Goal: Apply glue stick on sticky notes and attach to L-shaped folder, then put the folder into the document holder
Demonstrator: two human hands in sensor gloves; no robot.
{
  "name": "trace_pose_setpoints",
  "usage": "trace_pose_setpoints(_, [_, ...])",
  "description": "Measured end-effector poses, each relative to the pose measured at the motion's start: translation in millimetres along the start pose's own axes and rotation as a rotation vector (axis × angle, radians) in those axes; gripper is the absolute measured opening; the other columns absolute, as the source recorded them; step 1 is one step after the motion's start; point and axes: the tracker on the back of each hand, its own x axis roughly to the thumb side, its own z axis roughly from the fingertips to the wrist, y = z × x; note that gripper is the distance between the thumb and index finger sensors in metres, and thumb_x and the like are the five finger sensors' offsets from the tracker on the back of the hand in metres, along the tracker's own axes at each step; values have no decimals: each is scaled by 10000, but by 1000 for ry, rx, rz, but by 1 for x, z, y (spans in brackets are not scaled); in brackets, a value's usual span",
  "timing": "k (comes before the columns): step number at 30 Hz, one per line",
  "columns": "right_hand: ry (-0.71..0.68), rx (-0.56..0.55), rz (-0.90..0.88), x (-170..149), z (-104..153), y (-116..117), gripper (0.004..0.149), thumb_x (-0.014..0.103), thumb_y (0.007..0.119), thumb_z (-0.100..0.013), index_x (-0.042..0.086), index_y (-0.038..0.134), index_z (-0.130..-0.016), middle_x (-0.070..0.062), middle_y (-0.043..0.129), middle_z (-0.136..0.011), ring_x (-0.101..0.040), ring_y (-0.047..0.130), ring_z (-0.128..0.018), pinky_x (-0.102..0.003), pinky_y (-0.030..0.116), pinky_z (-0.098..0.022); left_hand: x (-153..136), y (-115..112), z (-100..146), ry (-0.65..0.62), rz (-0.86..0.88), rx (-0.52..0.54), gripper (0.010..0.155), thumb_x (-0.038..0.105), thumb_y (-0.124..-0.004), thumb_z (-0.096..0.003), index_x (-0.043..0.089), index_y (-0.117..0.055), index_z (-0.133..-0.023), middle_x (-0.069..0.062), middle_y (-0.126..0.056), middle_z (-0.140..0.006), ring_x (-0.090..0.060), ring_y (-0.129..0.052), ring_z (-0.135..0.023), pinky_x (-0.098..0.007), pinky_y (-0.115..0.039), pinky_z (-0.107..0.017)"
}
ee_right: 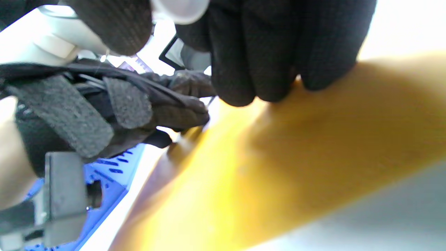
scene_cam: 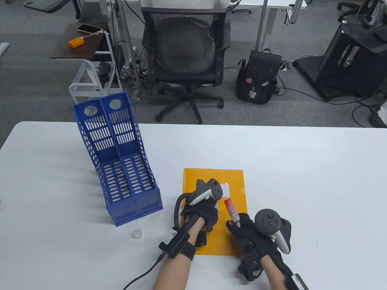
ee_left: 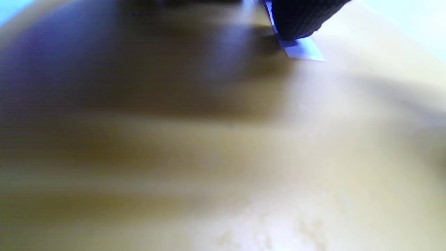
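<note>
Table view, folder: the orange L-shaped folder (scene_cam: 208, 211) lies flat on the white desk (scene_cam: 302, 181), near my body, with a white sticky note (scene_cam: 225, 188) on its upper part.
Table view, left hand: my left hand (scene_cam: 201, 208) rests on the folder with its fingers bent down onto the note area; I judge it is pressing the note, but the tracker hides the fingertips.
Table view, right hand: my right hand (scene_cam: 254, 232) has its fingers curled round the glue stick (scene_cam: 232, 211), tip pointing to the note and uncapped; a small white cap (scene_cam: 137, 233) stands apart on the desk.
Table view, holder: the blue document holder (scene_cam: 121, 163) stands left of the folder, well apart.
Left wrist view: very blurred; one fingertip (ee_left: 296, 17) touches a white corner of the note (ee_left: 305, 52) on orange.
Right wrist view: my fingers (ee_right: 264, 52) are closed around the stick, close above the folder (ee_right: 296, 157).
Advice: I should press the note flat from the middle to the edges, keep the glue tip off the folder, and cap the stick before lifting.
</note>
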Motion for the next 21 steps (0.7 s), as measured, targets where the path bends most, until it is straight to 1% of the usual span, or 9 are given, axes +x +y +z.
trace_pose_setpoints(1, [1,0,-1,0,0,0,590,467,693,-529,18,621,-905,-200,864,-820,-400,854,-740,-518,785,-485,0,0,0,-4,-5,10,672,413,-678,-557,396,-281,-1099,12,-190,-1153,-281,-246,-1056,-605,-307,-790])
trace_pose_setpoints(3, [2,3,-7,0,0,0,590,466,693,-529,17,621,-905,-200,863,-821,-400,853,-742,-520,784,-486,-1,0,2,-11,-2,59,791,415,-704,-547,359,-115,-1071,12,-244,-1156,-280,-293,-1058,-604,-342,-787])
trace_pose_setpoints(5, [6,8,-17,-1,0,-1,590,467,692,-529,18,620,-906,-201,862,-823,-400,851,-744,-519,783,-488,-4,0,7,-18,9,133,876,438,-758,-521,319,-73,-1054,25,-332,-1157,-263,-380,-1065,-611,-398,-777])
trace_pose_setpoints(6, [8,9,-24,-1,-1,-1,591,467,692,-529,18,619,-907,-201,862,-823,-401,852,-744,-520,782,-488,-6,0,10,-39,16,143,889,440,-768,-515,311,-72,-1053,16,-344,-1166,-268,-402,-1071,-612,-422,-769])
trace_pose_setpoints(11, [6,5,-24,-2,-1,-1,591,470,694,-527,23,624,-908,-196,866,-822,-395,855,-744,-518,782,-490,-15,5,33,-130,104,189,845,386,-789,-506,272,-178,-1077,-10,-387,-1180,-297,-430,-1095,-620,-422,-776])
trace_pose_setpoints(15, [-1,7,-7,-1,-1,-1,592,470,694,-526,24,622,-910,-198,863,-826,-397,851,-748,-521,778,-493,-29,10,65,-172,119,246,821,407,-778,-507,257,-215,-1085,-40,-411,-1175,-320,-441,-1088,-628,-422,-772])
trace_pose_setpoints(17, [-4,6,3,0,0,0,592,469,693,-527,26,619,-913,-199,861,-829,-397,849,-751,-524,775,-496,-38,10,82,-185,124,293,827,416,-771,-506,244,-200,-1079,-40,-411,-1171,-321,-469,-1079,-625,-440,-767])
trace_pose_setpoints(19, [-6,4,13,0,0,1,593,469,690,-529,28,613,-917,-198,854,-836,-397,845,-757,-523,772,-500,-52,6,104,-206,169,390,827,427,-766,-506,236,-204,-1082,-48,-438,-1163,-321,-537,-1056,-620,-479,-755])
trace_pose_setpoints(21, [-7,3,20,1,1,1,594,468,691,-528,28,611,-919,-199,852,-839,-398,843,-759,-524,770,-502,-64,1,119,-231,211,413,817,439,-765,-504,231,-233,-1088,-60,-479,-1153,-320,-614,-1021,-613,-521,-739])
